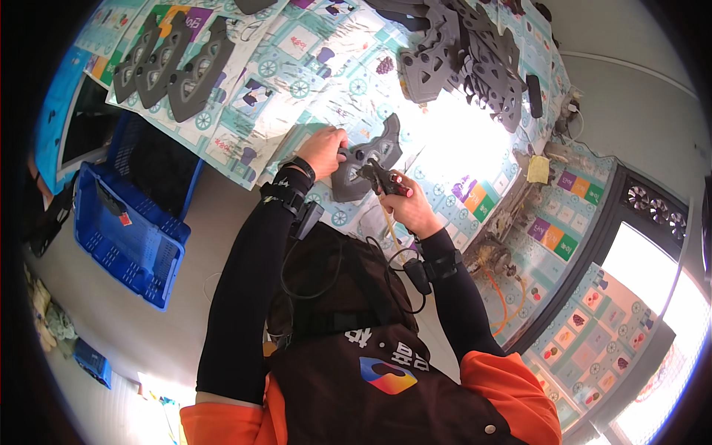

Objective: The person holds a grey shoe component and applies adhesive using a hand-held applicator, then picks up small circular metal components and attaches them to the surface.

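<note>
The left hand (320,152) pinches the left edge of one grey part (348,187) at the table's (285,96) near edge; the right hand (415,213) is closed around one red-handled tool (384,179) over it. Three more grey parts (194,89) lie far left, an uncountable pile (475,59) far right.

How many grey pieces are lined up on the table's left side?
3, side by side: the left piece, the middle piece and the right piece. Any lying underneath would be hidden.
</note>
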Tool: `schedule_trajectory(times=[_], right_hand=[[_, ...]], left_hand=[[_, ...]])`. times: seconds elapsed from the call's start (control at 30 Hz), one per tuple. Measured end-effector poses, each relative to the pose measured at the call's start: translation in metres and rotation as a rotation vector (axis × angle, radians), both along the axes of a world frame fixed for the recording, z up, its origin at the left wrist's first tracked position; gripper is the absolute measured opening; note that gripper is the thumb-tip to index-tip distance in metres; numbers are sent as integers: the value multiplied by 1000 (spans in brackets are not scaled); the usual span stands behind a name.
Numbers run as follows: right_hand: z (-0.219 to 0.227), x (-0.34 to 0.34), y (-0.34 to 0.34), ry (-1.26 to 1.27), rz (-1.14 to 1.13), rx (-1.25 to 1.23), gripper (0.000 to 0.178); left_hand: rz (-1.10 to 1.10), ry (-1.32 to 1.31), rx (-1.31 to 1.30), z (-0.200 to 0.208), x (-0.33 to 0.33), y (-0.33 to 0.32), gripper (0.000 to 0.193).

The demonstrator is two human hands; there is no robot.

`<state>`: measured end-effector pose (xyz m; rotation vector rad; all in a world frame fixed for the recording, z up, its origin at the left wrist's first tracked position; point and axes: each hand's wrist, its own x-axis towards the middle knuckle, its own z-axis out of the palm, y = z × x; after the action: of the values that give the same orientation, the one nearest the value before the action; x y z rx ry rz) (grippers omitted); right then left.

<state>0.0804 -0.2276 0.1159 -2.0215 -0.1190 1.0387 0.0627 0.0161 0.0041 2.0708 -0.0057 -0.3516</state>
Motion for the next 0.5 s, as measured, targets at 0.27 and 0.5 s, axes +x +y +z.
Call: schedule_trajectory(times=[0.27, 0.5], right_hand=[[45, -1, -33, 172, -232, 37, 52], [-28, -21, -169, -465, -173, -412, 29]], left_hand=[[61, -1, 45, -8, -10, 7, 24], [108, -75, -33, 53, -13, -19, 18]])
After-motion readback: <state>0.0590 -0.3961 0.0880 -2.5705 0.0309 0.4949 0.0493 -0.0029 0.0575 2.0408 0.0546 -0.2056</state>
